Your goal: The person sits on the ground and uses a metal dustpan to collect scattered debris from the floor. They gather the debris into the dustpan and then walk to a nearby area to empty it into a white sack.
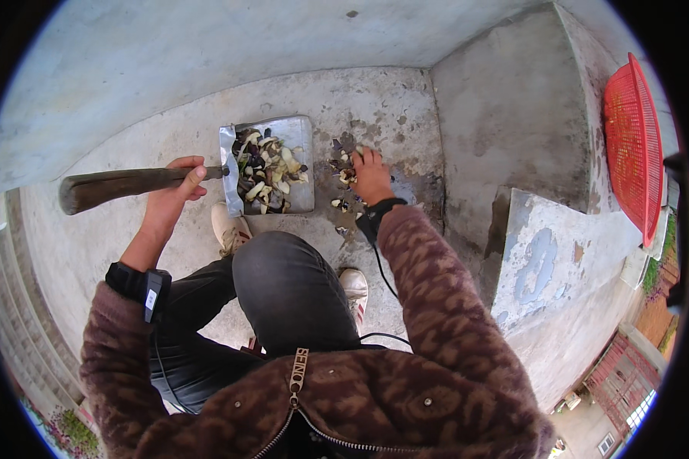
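Observation:
My left hand [182,181] grips the dark wooden handle [112,188] of a metal dustpan [303,143] near the pan end, thumb on top. The pan rests flat on the concrete floor. A heap of pale and dark purple vegetable peelings [266,169] fills much of it. To the right of the pan, my right hand [373,177] reaches down to the floor, its fingers bent over scattered scraps [342,177]. Its palm side is hidden, so whether it holds any scraps does not show. Several more small scraps [339,204] lie on the damp floor nearer to me.
A wall [252,46] runs behind the pan, and a concrete block [511,115] bounds the floor at right. A red plastic basket [634,149] stands on the ledge there. My shoes [354,287] are close below the scraps. Steps [28,304] descend at far left.

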### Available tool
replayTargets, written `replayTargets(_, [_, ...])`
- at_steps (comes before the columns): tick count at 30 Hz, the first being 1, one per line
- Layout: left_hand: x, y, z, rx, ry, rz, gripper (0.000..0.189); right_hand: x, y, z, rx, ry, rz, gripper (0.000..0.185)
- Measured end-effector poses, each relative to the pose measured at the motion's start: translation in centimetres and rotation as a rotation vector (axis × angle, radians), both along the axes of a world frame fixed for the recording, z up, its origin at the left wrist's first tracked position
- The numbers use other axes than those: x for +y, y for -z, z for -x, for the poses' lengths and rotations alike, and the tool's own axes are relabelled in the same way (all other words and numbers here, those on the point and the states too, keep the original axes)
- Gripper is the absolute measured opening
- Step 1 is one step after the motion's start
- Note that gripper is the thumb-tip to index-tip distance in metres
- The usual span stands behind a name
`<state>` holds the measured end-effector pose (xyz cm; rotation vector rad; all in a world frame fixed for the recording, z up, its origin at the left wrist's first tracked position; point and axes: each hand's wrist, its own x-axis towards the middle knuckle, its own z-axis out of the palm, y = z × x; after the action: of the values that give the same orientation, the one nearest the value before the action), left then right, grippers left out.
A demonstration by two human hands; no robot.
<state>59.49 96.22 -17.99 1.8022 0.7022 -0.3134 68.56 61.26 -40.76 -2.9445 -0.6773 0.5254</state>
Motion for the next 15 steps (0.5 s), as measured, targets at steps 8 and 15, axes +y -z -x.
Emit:
replayTargets(8, [1.2,2.4,0.6,0.015,-0.060,0.051,0.038,0.5,2.7,2.1,0.100,0.217,-0.183,0.033])
replayTargets(15, [1.2,2.9,0.6,0.012,-0.069,0.069,0.033,5.9,-2.0,0.7,0.445,0.437,-0.633,0.045])
